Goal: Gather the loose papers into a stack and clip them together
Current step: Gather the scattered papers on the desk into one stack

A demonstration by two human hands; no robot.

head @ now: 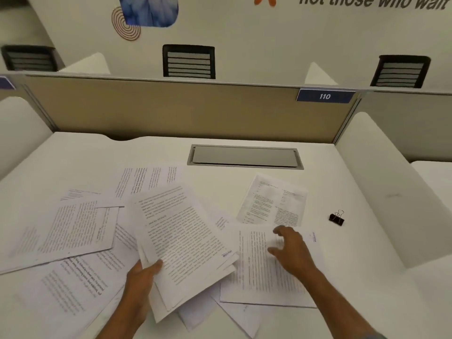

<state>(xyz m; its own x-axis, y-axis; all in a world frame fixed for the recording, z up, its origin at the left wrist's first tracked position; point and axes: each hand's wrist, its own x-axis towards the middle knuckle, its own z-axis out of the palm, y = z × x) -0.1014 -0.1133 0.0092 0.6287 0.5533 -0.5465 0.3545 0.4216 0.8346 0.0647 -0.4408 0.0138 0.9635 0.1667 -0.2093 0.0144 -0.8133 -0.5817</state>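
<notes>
White printed paper sheets form a small sheaf mid-desk, gripped at the near corner by the left hand, thumb on top. The right hand is spread open over a single printed page and holds nothing. Other loose pages litter the white desk; a black metal binder clip lies apart, far right.

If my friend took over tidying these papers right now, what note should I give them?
Left hand grips a small bunch of gathered sheets. Right hand is open, fingers spread over a printed sheet on the desk. Binder clip lies untouched to the right, apart from the papers.
Done: a few sheets gathered.
Left: collect that sheet, the page beyond it and the scattered pages on the left, square the stack, clip it.
</notes>
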